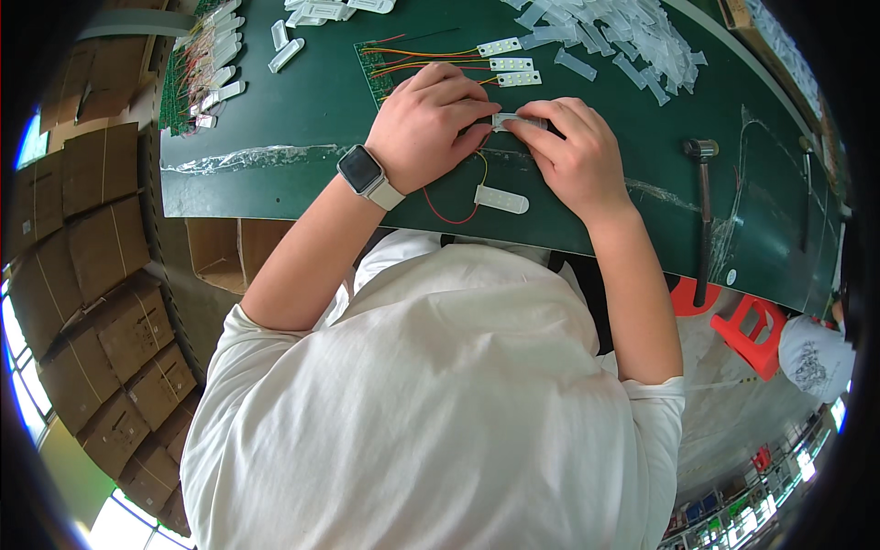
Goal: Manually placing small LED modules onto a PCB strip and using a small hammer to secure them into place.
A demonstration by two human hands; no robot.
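My left hand (429, 126), with a watch on its wrist, pinches the left end of a small white strip (501, 127). At its other side my right hand (576, 151) has thumb and fingers closed on the same strip; the fingers hide part of it. Just beyond my left hand lies a green circuit board (369, 78), partly covered by that hand. Red, yellow and black wires run from it to several white dotted strips (511, 64). Nearer to me rests a white round-ended dotted piece (501, 199), joined to a red and yellow wire loop.
Translucent plastic sleeves (616, 32) lie heaped at the far right of the green table (275, 192). A hammer (702, 211) lies to the right, its handle past the near edge. Wired boards (174, 92) and white casings (286, 55) sit far left. Cardboard boxes (101, 174) and red stools (752, 335) stand beyond.
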